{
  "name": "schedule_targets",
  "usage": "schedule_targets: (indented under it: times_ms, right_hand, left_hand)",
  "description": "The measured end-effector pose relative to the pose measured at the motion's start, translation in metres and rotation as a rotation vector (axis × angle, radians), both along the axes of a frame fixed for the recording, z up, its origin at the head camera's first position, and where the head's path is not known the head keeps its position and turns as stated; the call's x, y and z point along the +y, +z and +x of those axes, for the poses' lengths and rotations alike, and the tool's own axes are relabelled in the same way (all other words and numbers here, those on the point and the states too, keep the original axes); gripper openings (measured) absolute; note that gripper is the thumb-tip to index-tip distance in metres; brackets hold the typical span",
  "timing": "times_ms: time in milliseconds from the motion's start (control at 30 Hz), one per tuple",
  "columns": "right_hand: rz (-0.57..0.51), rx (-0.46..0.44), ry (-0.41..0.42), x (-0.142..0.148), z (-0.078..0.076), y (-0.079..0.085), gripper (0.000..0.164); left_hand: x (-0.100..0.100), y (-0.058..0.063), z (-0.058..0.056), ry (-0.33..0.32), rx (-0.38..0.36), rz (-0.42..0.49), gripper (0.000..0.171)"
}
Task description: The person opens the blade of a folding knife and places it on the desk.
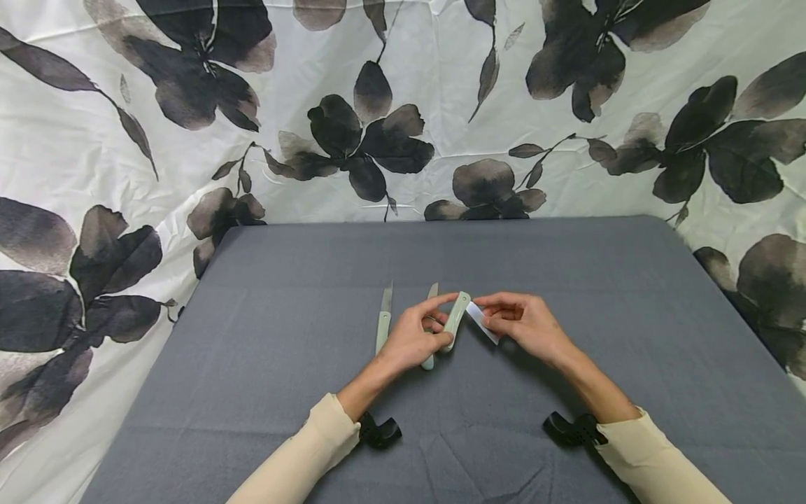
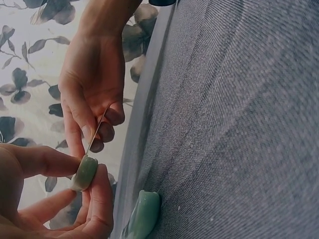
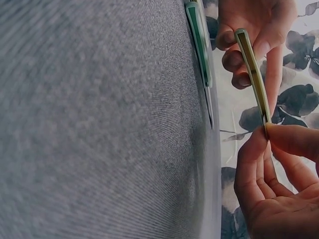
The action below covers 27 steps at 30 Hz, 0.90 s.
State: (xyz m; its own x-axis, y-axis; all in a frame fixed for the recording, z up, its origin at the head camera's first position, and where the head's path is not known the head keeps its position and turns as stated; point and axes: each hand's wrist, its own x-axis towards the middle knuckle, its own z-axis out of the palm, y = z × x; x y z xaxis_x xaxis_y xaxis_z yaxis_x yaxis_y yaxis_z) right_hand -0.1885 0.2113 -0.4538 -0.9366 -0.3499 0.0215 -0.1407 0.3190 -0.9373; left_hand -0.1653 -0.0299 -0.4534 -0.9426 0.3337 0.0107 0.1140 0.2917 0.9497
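Above the table, my left hand grips the pale green handle of a folding knife between thumb and fingers. My right hand pinches its blade, which stands at an angle out from the handle's upper end. In the right wrist view the long slot of the handle faces the camera. The left wrist view catches the blade nearly edge-on between the two hands. Partly hidden behind my left hand lies a second green-handled knife with its blade out.
To the left of my left hand, another knife lies unfolded on the grey cloth-covered table, blade pointing away from me. A floral curtain hangs behind the table's far edge. Black wrist cameras sit at both sleeves.
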Motion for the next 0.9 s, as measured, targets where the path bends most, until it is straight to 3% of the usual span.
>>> schedule_targets:
  times_ms: [533,900]
  right_hand:
    - [0.005,0.013,0.046,0.002,0.001,0.003,0.033]
    - [0.018,0.036,0.066,0.003,0.001,0.006,0.032]
  left_hand:
    - [-0.007,0.004,-0.004,-0.037,-0.020,-0.004,0.069]
    - [-0.013,0.008,-0.007,-0.103,-0.034,-0.023,0.069]
